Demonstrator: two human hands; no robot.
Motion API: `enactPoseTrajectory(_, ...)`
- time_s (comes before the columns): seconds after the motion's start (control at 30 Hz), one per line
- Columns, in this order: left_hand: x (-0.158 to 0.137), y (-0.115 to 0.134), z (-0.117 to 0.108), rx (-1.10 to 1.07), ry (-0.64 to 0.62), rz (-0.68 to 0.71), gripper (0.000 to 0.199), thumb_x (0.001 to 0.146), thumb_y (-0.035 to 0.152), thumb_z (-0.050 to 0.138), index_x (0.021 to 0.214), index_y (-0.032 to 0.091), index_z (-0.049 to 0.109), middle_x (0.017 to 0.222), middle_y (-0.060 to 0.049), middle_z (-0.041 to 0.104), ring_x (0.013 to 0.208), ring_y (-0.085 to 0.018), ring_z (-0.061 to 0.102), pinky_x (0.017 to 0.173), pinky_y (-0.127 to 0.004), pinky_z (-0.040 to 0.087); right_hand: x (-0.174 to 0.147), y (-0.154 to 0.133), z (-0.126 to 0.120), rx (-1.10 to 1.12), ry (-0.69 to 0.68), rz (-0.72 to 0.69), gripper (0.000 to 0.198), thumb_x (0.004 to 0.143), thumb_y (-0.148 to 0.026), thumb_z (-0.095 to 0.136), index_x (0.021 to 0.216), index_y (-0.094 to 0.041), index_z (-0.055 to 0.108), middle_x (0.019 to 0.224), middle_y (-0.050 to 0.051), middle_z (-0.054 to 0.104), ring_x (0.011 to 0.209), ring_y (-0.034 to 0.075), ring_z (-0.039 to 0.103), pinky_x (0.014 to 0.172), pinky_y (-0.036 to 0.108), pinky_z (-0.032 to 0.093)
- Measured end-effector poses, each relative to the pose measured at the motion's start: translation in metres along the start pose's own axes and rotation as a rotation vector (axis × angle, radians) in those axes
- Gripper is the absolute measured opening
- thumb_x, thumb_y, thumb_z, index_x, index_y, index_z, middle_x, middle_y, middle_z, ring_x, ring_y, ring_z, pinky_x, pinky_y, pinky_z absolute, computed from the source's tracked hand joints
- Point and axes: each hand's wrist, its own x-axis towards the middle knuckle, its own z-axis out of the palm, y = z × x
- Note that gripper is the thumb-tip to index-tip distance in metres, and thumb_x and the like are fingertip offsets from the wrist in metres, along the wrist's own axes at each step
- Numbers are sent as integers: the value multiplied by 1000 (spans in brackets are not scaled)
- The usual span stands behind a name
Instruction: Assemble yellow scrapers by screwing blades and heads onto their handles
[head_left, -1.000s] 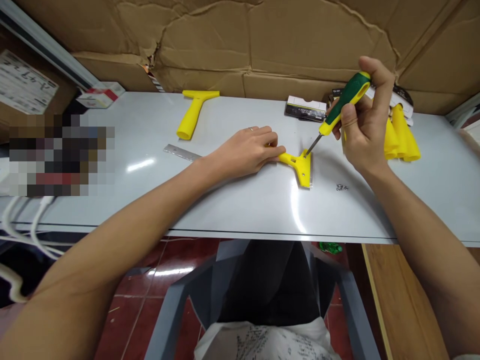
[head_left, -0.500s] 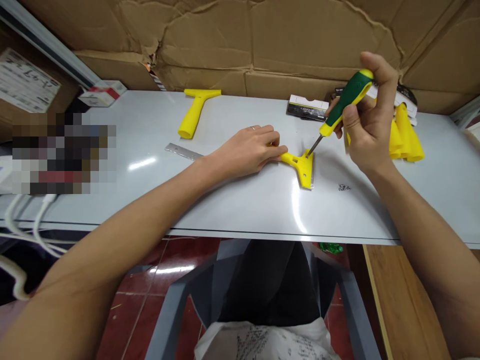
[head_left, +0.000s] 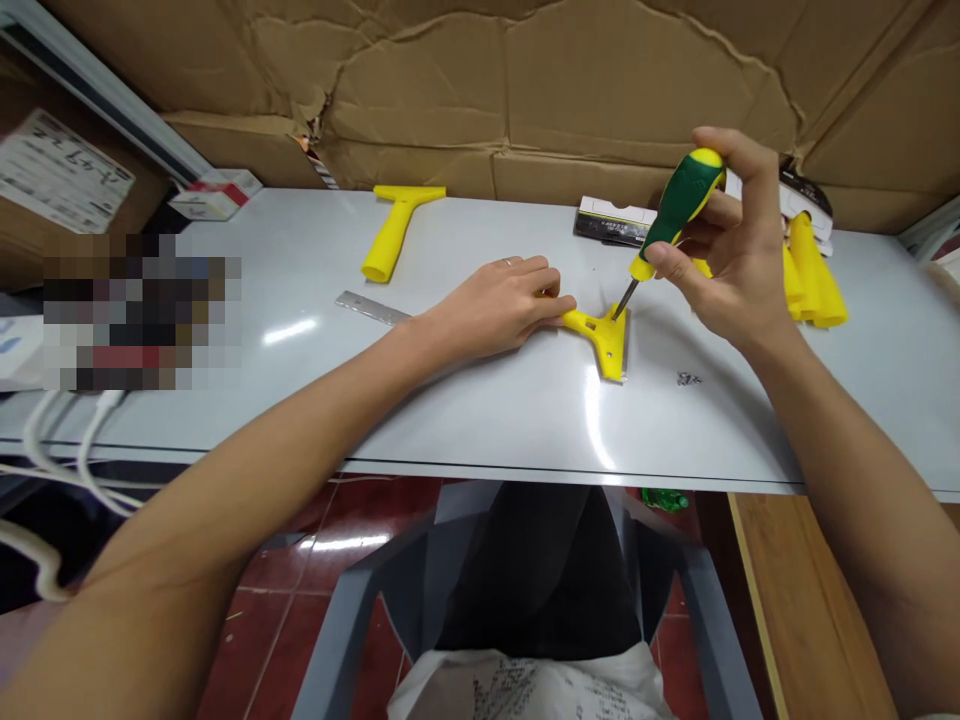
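Flat on the table lies a yellow plastic scraper with a thin blade along its wide end. My left hand is closed on its handle and holds it down. A green and yellow screwdriver is gripped by my right hand, the thumb and fingers around its handle. The screwdriver leans to the right, its tip on the far corner of the scraper head, where any screw is too small to make out. Several small screws lie in a pile to the right of the scraper.
Another yellow scraper handle and a steel ruler lie left of centre. Small black and white boxes and several yellow handles sit at the back right. Cardboard stands behind the table. White cables hang at the left.
My right hand has shifted left and down a little, its thumb now lower on the screwdriver handle. The screwdriver stands slightly steeper. My left hand stays on the scraper.
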Motion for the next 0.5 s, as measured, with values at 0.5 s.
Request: enactPoseTrajectory(0.5, 1, 1, -4, 31, -39, 1, 27, 119, 33, 52, 127, 25, 77, 109, -9, 75, 101, -24, 68, 76, -36, 45, 5, -24, -4, 142, -57, 39, 72, 81, -57, 99, 142, -59, 61, 152, -4, 65, 112, 32, 84, 98, 56, 78)
